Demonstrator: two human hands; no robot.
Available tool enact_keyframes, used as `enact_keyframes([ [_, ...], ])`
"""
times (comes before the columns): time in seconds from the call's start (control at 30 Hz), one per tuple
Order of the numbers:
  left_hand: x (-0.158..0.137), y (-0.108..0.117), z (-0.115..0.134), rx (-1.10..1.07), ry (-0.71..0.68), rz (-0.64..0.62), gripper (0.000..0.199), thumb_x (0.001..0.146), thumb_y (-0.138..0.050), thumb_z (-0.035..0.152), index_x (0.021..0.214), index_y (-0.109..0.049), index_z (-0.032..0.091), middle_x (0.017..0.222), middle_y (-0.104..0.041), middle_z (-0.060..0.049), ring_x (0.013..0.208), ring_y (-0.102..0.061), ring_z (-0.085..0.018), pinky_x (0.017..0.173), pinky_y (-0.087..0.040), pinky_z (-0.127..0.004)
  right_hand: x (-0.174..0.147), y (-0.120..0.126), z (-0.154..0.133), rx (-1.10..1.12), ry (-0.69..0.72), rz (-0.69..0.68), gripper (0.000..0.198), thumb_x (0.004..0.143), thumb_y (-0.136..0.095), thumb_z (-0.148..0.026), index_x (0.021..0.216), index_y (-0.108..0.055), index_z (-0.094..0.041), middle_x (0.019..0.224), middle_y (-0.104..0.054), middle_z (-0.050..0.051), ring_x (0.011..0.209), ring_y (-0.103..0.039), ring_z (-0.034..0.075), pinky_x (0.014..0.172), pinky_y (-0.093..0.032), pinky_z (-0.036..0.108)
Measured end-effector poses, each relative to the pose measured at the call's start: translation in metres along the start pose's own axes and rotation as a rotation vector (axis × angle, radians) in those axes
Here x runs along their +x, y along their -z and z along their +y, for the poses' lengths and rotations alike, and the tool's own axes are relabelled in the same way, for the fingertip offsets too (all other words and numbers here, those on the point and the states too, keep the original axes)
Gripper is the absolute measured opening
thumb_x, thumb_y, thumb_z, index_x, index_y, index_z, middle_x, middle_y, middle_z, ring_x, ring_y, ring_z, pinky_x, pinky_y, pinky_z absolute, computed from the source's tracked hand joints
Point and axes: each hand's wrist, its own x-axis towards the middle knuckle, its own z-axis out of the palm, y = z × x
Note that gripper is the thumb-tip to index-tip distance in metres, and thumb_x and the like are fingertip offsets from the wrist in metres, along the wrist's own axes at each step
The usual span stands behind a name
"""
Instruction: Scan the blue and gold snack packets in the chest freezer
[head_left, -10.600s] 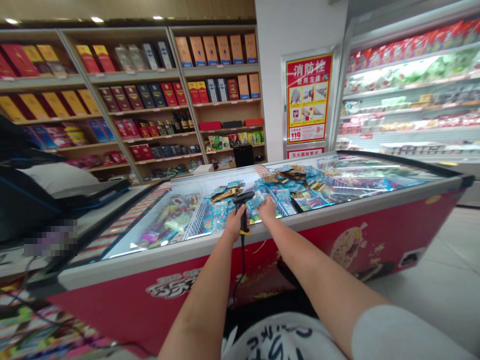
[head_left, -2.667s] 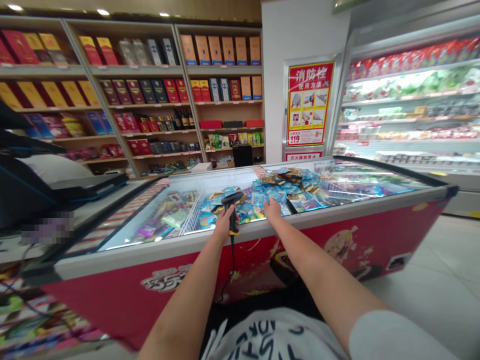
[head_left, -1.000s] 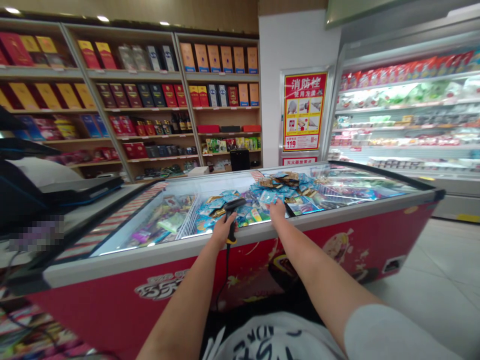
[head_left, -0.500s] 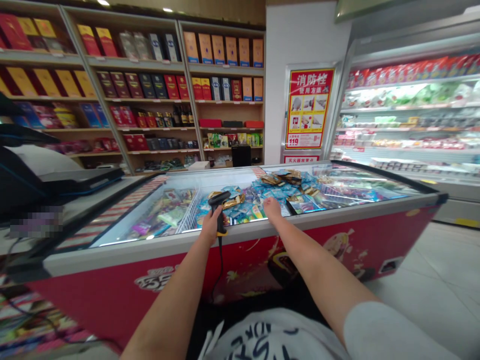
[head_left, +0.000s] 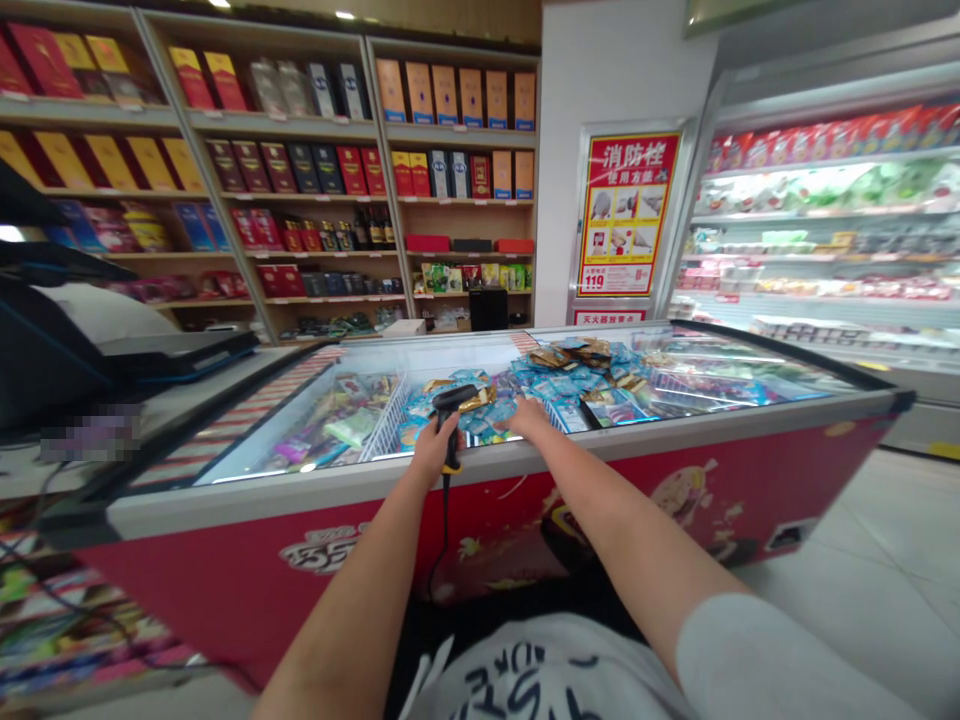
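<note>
My left hand [head_left: 433, 448] is wrapped round the handle of a black barcode scanner [head_left: 453, 398] with yellow trim at its base. The scanner is upright above the freezer's front rim, its cable hanging down the red front. My right hand [head_left: 529, 418] reaches over that rim, its fingers stretched to the left, thumb and forefinger apart, with nothing visible in them. Below and around it lie blue wrapped packs [head_left: 559, 385] in the chest freezer [head_left: 352, 497]. Several gold-brown packs [head_left: 592, 352] lie heaped on the blue ones behind. Whether my right fingertips touch a pack is unclear.
White wire dividers [head_left: 389, 420] separate colourful packs at the freezer's left. A counter with a black device [head_left: 172, 358] stands at far left. Behind are shelves of boxed goods [head_left: 300, 168], a red poster [head_left: 624, 215] and a lit refrigerated display [head_left: 825, 210].
My right hand has gone from closed to fingers stretched out, and shifted a little left and down towards the packs. My left hand still holds the scanner. The view has turned slightly left.
</note>
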Motion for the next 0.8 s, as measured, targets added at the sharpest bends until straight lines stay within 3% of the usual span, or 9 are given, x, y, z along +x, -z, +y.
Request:
enact_keyframes([
  [0.1, 0.001, 0.000, -0.001, 0.012, 0.008, 0.011, 0.046, 0.066, -0.070, 0.058, 0.080, -0.056, 0.017, 0.059, -0.059, 0.002, 0.050, -0.057, -0.012, 0.053, -0.049, -0.025, 0.002, 0.003, 0.011, -0.029, -0.132, 0.081, 0.075, 0.049, -0.085, -0.041, 0.116, -0.063, -0.018, 0.123, -0.060, 0.017, 0.113, -0.058, 0.033, 0.089, -0.045, 0.037],
  [0.17, 0.001, 0.000, -0.002, 0.021, 0.014, 0.022, 0.045, 0.066, -0.070, 0.058, 0.077, -0.055, 0.017, 0.059, -0.059, 0.002, 0.050, -0.057, -0.011, 0.053, -0.049, -0.025, 0.001, 0.004, 0.017, 0.051, -0.142, 0.154, 0.067, 0.050, -0.084, -0.037, 0.111, -0.064, -0.017, 0.113, -0.065, 0.015, 0.104, -0.062, 0.030, 0.082, -0.047, 0.034],
  [0.27, 0.000, -0.001, -0.003, 0.026, 0.012, 0.019, 0.044, 0.066, -0.069, 0.057, 0.076, -0.055, 0.017, 0.059, -0.059, 0.002, 0.049, -0.056, -0.011, 0.052, -0.049, -0.025, -0.001, 0.003, 0.025, 0.205, -0.127, 0.284, 0.048, 0.060, -0.077, -0.038, 0.102, -0.065, -0.017, 0.098, -0.067, 0.011, 0.094, -0.063, 0.027, 0.077, -0.046, 0.032],
  [0.37, 0.001, -0.002, -0.005, 0.031, 0.007, 0.011, 0.043, 0.067, -0.069, 0.056, 0.076, -0.054, 0.017, 0.057, -0.058, 0.002, 0.049, -0.055, -0.011, 0.052, -0.048, -0.025, -0.005, 0.004, 0.029, 0.288, -0.090, 0.367, 0.023, 0.069, -0.067, -0.040, 0.076, -0.063, -0.018, 0.076, -0.063, 0.005, 0.077, -0.058, 0.023, 0.070, -0.043, 0.031],
  [0.5, 0.001, -0.001, -0.006, 0.051, -0.015, 0.014, 0.042, 0.068, -0.068, 0.057, 0.075, -0.054, 0.018, 0.057, -0.057, 0.003, 0.048, -0.054, -0.011, 0.052, -0.047, -0.025, -0.007, 0.005, 0.030, 0.401, -0.026, 0.461, 0.029, 0.072, -0.059, -0.039, 0.053, -0.045, -0.022, 0.053, -0.045, -0.003, 0.059, -0.042, 0.016, 0.059, -0.033, 0.028],
  [0.6, 0.000, -0.001, -0.005, 0.062, -0.016, 0.012, 0.042, 0.068, -0.068, 0.057, 0.075, -0.053, 0.018, 0.056, -0.057, 0.002, 0.048, -0.055, -0.011, 0.051, -0.047, -0.025, -0.007, 0.005, 0.032, 0.525, -0.001, 0.476, 0.033, 0.072, -0.058, -0.039, 0.051, -0.040, -0.022, 0.050, -0.038, -0.005, 0.056, -0.036, 0.013, 0.056, -0.029, 0.027],
  [0.8, -0.004, -0.003, -0.001, 0.047, 0.002, 0.025, 0.043, 0.066, -0.069, 0.057, 0.079, -0.056, 0.018, 0.056, -0.057, 0.002, 0.049, -0.055, -0.012, 0.053, -0.048, -0.026, -0.006, 0.006, 0.035, 0.640, -0.056, 0.440, 0.031, 0.076, -0.055, -0.039, 0.055, -0.039, -0.023, 0.048, -0.039, -0.006, 0.051, -0.037, 0.013, 0.054, -0.030, 0.027],
])
